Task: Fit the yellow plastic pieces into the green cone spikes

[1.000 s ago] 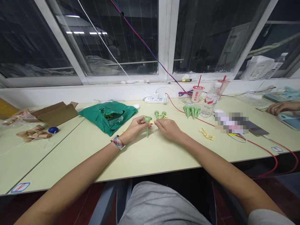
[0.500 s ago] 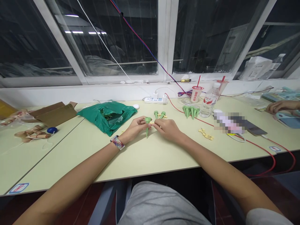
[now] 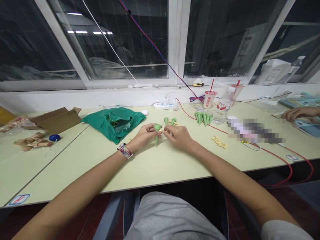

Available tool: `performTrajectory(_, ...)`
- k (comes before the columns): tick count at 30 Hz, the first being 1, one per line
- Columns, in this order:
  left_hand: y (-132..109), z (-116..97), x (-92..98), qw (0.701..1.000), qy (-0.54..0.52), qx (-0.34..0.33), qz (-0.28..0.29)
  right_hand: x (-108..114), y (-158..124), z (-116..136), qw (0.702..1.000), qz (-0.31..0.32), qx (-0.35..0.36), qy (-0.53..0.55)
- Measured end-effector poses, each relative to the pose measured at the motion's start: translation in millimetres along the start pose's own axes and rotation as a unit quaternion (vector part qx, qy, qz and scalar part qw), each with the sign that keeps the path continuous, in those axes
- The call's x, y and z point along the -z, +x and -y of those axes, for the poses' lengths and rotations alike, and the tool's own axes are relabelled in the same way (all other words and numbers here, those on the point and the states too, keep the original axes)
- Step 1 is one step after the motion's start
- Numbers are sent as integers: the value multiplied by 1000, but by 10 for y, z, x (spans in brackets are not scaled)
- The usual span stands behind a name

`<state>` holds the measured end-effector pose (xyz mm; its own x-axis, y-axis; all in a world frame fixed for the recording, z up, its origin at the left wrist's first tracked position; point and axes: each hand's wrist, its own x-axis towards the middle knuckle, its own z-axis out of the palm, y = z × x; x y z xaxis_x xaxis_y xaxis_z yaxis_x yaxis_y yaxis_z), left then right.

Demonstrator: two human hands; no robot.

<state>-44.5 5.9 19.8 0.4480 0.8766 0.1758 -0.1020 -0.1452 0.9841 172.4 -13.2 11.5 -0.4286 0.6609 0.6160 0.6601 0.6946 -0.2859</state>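
My left hand [image 3: 144,136] is closed on a green cone [image 3: 157,127], which points down between thumb and fingers. My right hand [image 3: 178,136] meets it from the right, its thumb and fingers pinched together beside the cone; what they hold is too small to make out. Behind my right hand stand two green cones [image 3: 173,121] with small yellow pieces by them. Farther right, several green cones [image 3: 203,118] stand in a group. A cluster of yellow pieces [image 3: 219,142] lies on the table [image 3: 160,170] to the right of my right hand.
A torn green bag [image 3: 117,121] lies left of my hands. Beyond it are a cardboard box [image 3: 55,121] and wooden toys [image 3: 35,141]. A power strip [image 3: 165,106], a cup [image 3: 209,99], a bottle [image 3: 223,108] and red cables are at the back and right. Another person's hand [image 3: 298,113] shows at far right.
The fingers of my right hand have shifted slightly beside the cone, and the yellow bit between the hands shows less. My left hand keeps its hold. The view has moved slightly.
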Motion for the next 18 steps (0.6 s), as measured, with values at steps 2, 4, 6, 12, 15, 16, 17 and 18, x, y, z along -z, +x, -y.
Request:
performTrajectory(2,3,18,5,1000,5,-5,7,7,-2,12,1000,2,16,0)
performTrajectory(4,6,33,8,1000,12,-9,15,13,-3,23,999,13,22,-23)
performTrajectory(6,7,38,9,1000,14,-7,16,15,-5,32,999,20,13,-46)
performTrajectory(12,13,43,28,1000,3,-15,9,13,-5,56,997,48,-2,-65)
performTrajectory(15,15,50,35,1000,16,-9,9,20,-6,66,994,66,-22,-82)
performTrajectory(16,14,50,35,1000,16,-7,7,24,-8,67,995,65,-27,-76)
performTrajectory(17,13,49,32,1000,14,-5,6,28,-10,68,996,60,-29,-65)
performTrajectory(18,12,48,29,1000,11,-4,4,32,-11,67,997,55,-28,-51)
